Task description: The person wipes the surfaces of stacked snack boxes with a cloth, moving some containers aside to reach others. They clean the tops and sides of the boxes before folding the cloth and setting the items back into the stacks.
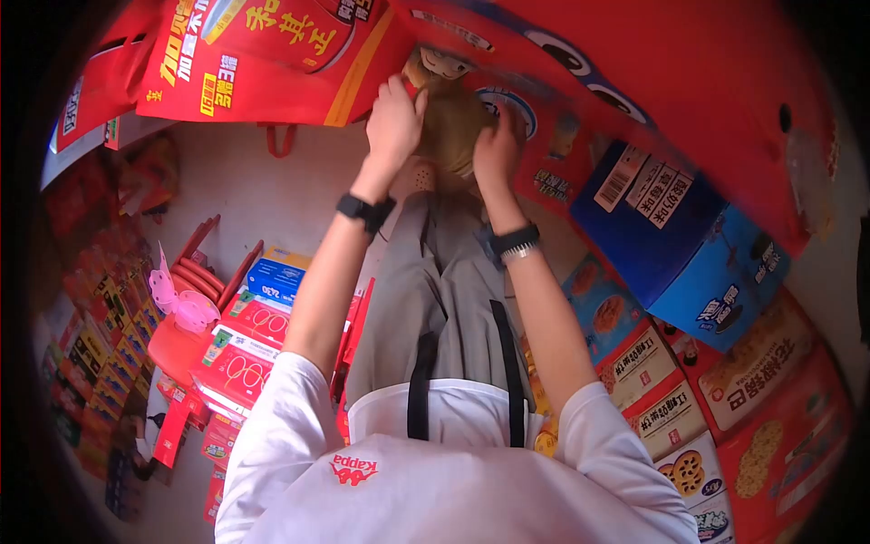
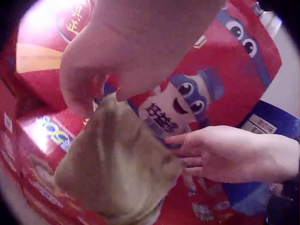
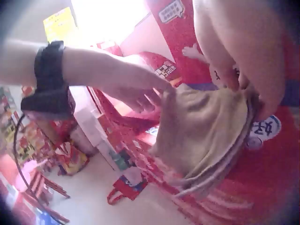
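Note:
A folded olive-brown cloth (image 1: 449, 131) hangs between both hands, in front of red printed cartons. The left hand (image 1: 393, 122) pinches its upper left corner; in the left wrist view that hand (image 2: 117, 56) is above the cloth (image 2: 119, 164). The right hand (image 1: 498, 152) is at the opposite side. In the right wrist view the right hand (image 3: 243, 51) grips the cloth's edge (image 3: 201, 131) between thumb and fingers, and the left hand (image 3: 126, 84) holds the other corner. Several layers show along the lower edge.
Red cartons with printed eyes (image 1: 580, 68) stand ahead. A blue carton (image 1: 643, 227) is at the right, above stacked snack boxes (image 1: 643, 363). At the left are a red chair (image 1: 177, 349), gift boxes (image 1: 237, 363) and shelves of packets (image 1: 100, 308). A red carton (image 1: 263, 63) stands upper left.

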### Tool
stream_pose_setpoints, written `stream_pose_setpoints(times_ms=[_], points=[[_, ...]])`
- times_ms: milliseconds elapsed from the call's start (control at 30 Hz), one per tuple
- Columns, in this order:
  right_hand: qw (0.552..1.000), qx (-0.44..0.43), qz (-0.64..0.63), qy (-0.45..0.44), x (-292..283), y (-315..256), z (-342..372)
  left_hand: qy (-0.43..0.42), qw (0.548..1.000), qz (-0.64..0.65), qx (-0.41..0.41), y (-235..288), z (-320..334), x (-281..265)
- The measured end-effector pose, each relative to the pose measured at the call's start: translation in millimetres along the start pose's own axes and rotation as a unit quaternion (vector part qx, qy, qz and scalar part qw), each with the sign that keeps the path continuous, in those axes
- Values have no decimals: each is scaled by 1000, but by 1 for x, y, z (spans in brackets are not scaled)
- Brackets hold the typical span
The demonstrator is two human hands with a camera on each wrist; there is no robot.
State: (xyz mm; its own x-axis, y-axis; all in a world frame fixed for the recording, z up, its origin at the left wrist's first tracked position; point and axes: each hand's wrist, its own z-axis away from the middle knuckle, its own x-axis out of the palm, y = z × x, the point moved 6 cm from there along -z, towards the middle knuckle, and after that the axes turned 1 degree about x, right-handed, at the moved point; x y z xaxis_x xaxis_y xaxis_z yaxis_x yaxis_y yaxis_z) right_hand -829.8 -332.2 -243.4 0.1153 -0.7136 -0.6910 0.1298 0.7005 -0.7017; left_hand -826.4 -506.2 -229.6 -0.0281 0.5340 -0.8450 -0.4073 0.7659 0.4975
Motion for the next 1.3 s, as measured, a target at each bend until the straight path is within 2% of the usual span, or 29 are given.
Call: stream_pose_setpoints(times_ms=[33, 100, 133, 167, 200, 233, 300, 333, 367, 433, 533, 600, 633, 700, 733, 833, 900, 967, 1000, 1067, 1133, 1267, 1300], points=[[1000, 1, 3, -4, 12, -2, -4, 23, 1000, -9, 9, -3, -10, 4], [997, -82, -9, -10, 30, -18, -3, 18, 1000, 0, 20, 7, -13, 6], [997, -81, -8, -10, 34, -17, 1, 20, 998, -9, 54, 17, -8, 8], [995, -84, 12, -57, 43, -16, 7, 22, 996, -18, 89, 23, -1, 13], [990, -87, 32, -104, 51, -15, 14, -2, 992, 14, 124, 25, 7, 26], [990, -87, 31, -105, 47, -18, 20, -85, 986, -11, 146, 27, 15, 41], [987, -32, 20, -159, 42, -20, 30, -2, 981, -6, 193, 26, 31, 43], [980, -58, 88, -169, 46, -19, 29, 1, 981, -8, 192, 23, 28, 43], [980, -60, 86, -170, 51, -16, 25, -15, 982, -3, 188, 19, 27, 45], [957, -145, 200, -150, 63, -20, 17, -34, 984, -4, 175, 11, 28, 45], [956, -178, 192, -135, 78, -26, -5, 22, 987, -30, 157, 4, 5, 36], [943, -229, 212, -116, 85, -32, -13, 23, 985, -56, 164, 3, -6, 36], [944, -229, 210, -116, 84, -28, -14, 25, 982, -77, 170, 1, -11, 38], [947, -269, 151, -89, 73, -25, -14, 36, 981, -69, 180, 6, -9, 45], [940, -279, 176, -85, 68, -18, -12, 33, 981, -68, 177, 11, -5, 47], [960, -226, 149, -69, 44, 12, -7, 22, 977, -78, 197, 36, 15, 71], [961, -210, 177, -41, 26, 43, 0, -6, 973, -107, 204, 67, 32, 93], [982, -148, 115, 9, -1, 81, 13, 16, 972, -85, 220, 105, 48, 112], [983, -145, 115, 7, -8, 100, 26, 13, 966, -104, 238, 119, 56, 133], [994, -53, 29, -88, -10, 151, 53, 9, 958, -120, 260, 150, 70, 160], [982, 38, -56, -175, -11, 176, 67, -92, 964, -137, 206, 171, 87, 174], [989, 31, -7, -147, -15, 164, 61, -111, 941, -150, 281, 177, 98, 160], [990, 29, 6, -140, -18, 158, 66, -115, 941, -119, 294, 175, 98, 154]])
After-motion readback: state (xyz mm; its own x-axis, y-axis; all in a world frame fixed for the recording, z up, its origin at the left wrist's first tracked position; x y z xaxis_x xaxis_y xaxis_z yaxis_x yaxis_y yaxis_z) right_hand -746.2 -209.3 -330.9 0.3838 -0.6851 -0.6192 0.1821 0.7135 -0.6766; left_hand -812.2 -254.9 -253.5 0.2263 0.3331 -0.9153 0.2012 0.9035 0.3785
